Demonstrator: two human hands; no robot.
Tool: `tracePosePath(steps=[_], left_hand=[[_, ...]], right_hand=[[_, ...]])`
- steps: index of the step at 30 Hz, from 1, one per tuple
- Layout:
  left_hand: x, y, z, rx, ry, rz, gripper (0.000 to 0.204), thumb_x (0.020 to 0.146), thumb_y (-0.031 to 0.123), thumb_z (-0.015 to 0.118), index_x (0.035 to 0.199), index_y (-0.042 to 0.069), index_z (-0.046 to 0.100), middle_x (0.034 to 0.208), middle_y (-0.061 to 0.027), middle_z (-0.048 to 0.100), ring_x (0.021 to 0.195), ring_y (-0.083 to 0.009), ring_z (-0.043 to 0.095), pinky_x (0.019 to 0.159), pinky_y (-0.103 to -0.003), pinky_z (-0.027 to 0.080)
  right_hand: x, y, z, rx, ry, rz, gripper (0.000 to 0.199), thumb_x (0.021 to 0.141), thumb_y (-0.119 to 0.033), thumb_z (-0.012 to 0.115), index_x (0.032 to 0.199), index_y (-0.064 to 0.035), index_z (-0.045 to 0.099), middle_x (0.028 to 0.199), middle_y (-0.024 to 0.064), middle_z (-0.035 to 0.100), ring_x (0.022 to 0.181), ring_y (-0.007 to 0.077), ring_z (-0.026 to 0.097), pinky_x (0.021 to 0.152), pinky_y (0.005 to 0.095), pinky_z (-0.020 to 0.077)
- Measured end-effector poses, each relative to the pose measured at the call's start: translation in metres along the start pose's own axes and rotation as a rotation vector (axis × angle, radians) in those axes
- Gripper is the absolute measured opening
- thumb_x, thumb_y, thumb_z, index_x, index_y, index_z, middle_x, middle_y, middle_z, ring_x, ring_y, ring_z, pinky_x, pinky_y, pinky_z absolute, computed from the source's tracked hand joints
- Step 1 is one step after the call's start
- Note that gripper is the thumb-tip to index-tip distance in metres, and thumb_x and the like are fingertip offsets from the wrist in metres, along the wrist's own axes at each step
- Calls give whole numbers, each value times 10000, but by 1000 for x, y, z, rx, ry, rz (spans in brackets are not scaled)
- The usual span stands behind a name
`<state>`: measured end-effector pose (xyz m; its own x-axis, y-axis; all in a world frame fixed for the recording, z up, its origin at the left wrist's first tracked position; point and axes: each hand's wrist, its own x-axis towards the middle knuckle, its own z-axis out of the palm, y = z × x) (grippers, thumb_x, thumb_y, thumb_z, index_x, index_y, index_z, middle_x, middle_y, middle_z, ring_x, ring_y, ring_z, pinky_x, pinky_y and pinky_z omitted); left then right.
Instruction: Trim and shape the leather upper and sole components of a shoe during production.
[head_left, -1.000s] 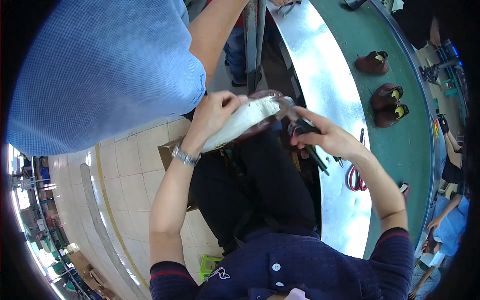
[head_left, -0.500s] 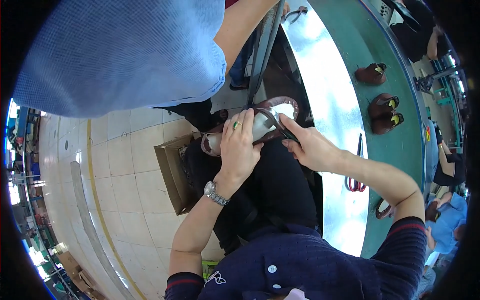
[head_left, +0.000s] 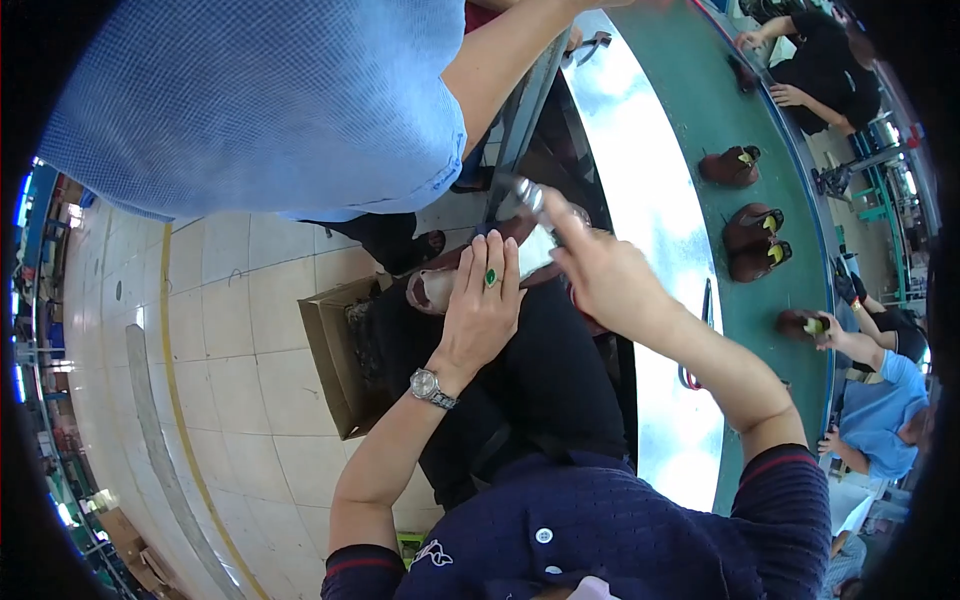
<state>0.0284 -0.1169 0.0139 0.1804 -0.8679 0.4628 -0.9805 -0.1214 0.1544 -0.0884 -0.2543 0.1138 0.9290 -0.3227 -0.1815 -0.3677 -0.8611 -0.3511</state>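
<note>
A brown leather shoe (head_left: 537, 250) lies bottom up across my thighs, its white underside facing me. My left hand (head_left: 482, 300) rests over the shoe's middle and grips it, fingers together and thumb apart. My right hand (head_left: 610, 275) is closed round a metal-headed hand tool (head_left: 530, 195), raised above the far end of the shoe. Motion blurs the tool's head, and my fingers hide its handle. Part of the shoe's far end is hidden behind the tool and hand.
Right of me runs a shiny metal ledge (head_left: 675, 420) with scissors (head_left: 706, 310) and pincers (head_left: 590, 48). Beyond it, brown shoes (head_left: 752, 240) stand on a green belt (head_left: 765, 370). A cardboard box (head_left: 335, 365) sits left of my legs. A blue-clad person (head_left: 270, 110) stands close ahead.
My right hand has lifted the tool from the shoe's underside and turned its head upward. The belt shoes have shifted slightly in view. A co-worker at right now holds a shoe over the belt.
</note>
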Motion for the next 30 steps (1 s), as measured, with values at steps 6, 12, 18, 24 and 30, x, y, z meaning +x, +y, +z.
tracePosePath(steps=[6, 12, 18, 24, 30], left_hand=[[-13, -1, 7, -13, 24, -8, 619, 814, 174, 685, 1314, -110, 453, 1384, -279, 431, 1285, -409, 427, 1068, -471, 373], [-9, -5, 7, -74, 56, -20, 638, 804, 151, 704, 1324, -102, 435, 1366, -258, 451, 1283, -396, 439, 1072, -463, 373], [1, 0, 0, -180, 34, -76, 646, 767, 119, 722, 1298, -104, 430, 1351, -255, 441, 1234, -385, 473, 1063, -432, 384], [42, -8, -22, -355, -214, -236, 924, 612, 156, 857, 1370, -60, 374, 1350, -212, 453, 1184, -379, 518, 980, -409, 453], [58, -9, -6, -457, -264, -234, 989, 565, 160, 885, 1369, -82, 361, 1254, -202, 456, 1093, -357, 532, 959, -406, 442]], right_hand=[[3, -18, -11, 40, 239, -68, 612, 889, -97, 550, 1445, -62, 296, 643, 228, 623, 580, 398, 634, 534, 460, 516], [4, -2, 7, -62, 122, 20, 618, 894, -112, 556, 1459, -93, 306, 631, 227, 618, 580, 395, 636, 544, 467, 511], [-9, -1, 38, 41, 165, 171, 615, 894, -118, 565, 1455, -125, 314, 616, 216, 613, 621, 391, 649, 611, 485, 516], [-34, 17, 0, 868, -141, 323, 605, 937, -139, 568, 1463, -43, 285, 843, 187, 670, 791, 288, 686, 769, 368, 542], [-19, 42, 2, 1661, -326, 505, 653, 984, -198, 534, 1505, -49, 169, 1013, 128, 643, 885, 207, 668, 826, 346, 550]])
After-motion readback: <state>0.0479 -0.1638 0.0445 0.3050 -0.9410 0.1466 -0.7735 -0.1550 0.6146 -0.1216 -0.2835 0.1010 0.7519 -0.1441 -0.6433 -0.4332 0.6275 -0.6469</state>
